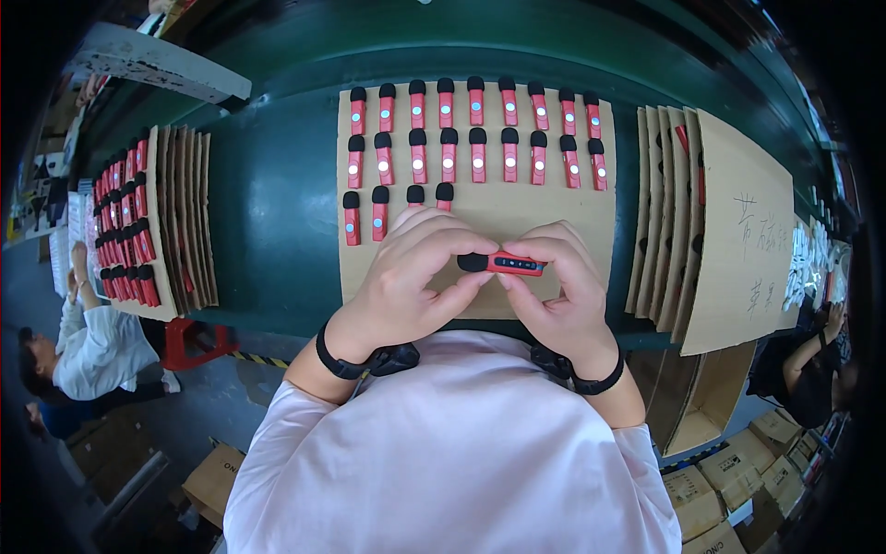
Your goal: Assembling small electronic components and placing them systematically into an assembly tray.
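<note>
One slim red device (519, 264), black-tipped: left hand (402, 277) and right hand (574, 288) are pinching it between thumbs and fingers above brown cardboard (537, 209).

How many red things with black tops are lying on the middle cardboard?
22 red things: nine in the far row, nine in the middle row, four in the near row. The left hand and right hand may hide more.

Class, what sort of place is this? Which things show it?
Probably a factory workshop: small red black-tipped devices lie in rows on a flat brown cardboard sheet, a person in a white top is at left, and brown cardboard boxes stand at lower right.
</note>
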`<state>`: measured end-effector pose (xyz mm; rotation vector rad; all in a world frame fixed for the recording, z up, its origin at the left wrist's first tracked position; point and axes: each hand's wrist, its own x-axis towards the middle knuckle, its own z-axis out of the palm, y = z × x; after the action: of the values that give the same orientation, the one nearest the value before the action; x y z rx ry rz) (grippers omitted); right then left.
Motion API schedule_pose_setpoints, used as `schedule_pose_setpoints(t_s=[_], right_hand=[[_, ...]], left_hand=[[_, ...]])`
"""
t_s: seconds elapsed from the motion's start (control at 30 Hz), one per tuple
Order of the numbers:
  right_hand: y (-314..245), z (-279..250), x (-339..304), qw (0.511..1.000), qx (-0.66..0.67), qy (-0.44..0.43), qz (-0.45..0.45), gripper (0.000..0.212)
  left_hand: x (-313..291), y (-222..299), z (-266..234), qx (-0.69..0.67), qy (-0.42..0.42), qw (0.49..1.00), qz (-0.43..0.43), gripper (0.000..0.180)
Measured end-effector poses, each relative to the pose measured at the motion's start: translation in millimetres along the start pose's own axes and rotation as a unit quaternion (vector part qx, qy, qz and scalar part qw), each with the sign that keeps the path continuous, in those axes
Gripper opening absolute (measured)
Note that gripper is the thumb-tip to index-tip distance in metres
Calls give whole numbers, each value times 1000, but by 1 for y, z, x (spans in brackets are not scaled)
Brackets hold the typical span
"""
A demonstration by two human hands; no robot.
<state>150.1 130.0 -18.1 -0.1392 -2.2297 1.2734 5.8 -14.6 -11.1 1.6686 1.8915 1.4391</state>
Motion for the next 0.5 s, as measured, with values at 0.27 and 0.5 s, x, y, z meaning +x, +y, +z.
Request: schedule_pose_setpoints(t_s=[0.27, 0.5], right_hand=[[-2, 5, -4, 992, 88, 19, 92, 26], [7, 3, -9, 978, 109, -13, 175, 25]], left_hand=[[-4, -10, 1, -74, 28, 997, -24, 31], [-13, -23, -2, -19, 5, 998, -62, 37]])
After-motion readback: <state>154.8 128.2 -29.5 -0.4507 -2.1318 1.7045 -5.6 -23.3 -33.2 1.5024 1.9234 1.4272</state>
